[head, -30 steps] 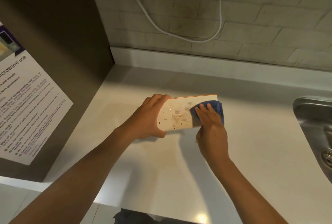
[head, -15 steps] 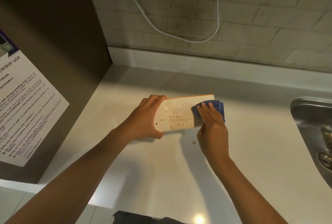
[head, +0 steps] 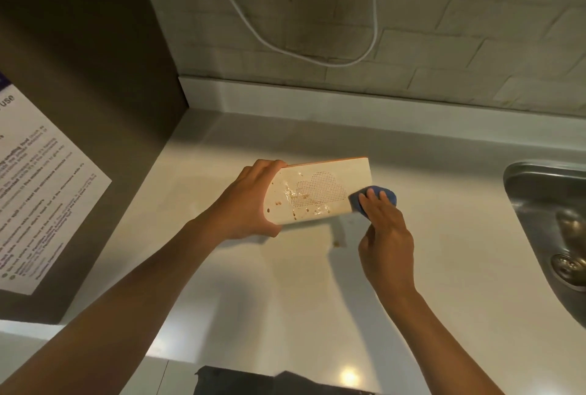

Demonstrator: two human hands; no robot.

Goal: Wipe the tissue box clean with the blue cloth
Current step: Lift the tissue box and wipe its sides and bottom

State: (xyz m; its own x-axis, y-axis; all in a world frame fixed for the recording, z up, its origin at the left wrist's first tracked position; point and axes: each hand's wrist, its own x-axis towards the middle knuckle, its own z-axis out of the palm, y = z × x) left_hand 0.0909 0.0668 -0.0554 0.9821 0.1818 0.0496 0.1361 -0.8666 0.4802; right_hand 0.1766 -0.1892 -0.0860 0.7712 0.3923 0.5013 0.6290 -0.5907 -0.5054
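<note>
A cream tissue box (head: pixel 320 193) with a dotted cloud pattern lies tilted on the white counter, its face smeared and spotted with brown grime. My left hand (head: pixel 250 201) grips the box's left end, fingers over the top edge and thumb under the bottom. My right hand (head: pixel 385 229) presses a bunched blue cloth (head: pixel 375 196) against the box's lower right corner, fingers lying over the cloth. Most of the cloth is hidden under my fingers.
A brown crumb (head: pixel 336 244) lies on the counter (head: pixel 285 293) just below the box. A steel sink (head: pixel 551 220) sits at the right edge. A dark cabinet with a printed notice (head: pixel 38 201) stands left. A white cable (head: pixel 285 42) hangs on the brick wall.
My right hand has slid the cloth right and down across the box face to its lower right corner, baring more of the face. My left hand keeps its grip.
</note>
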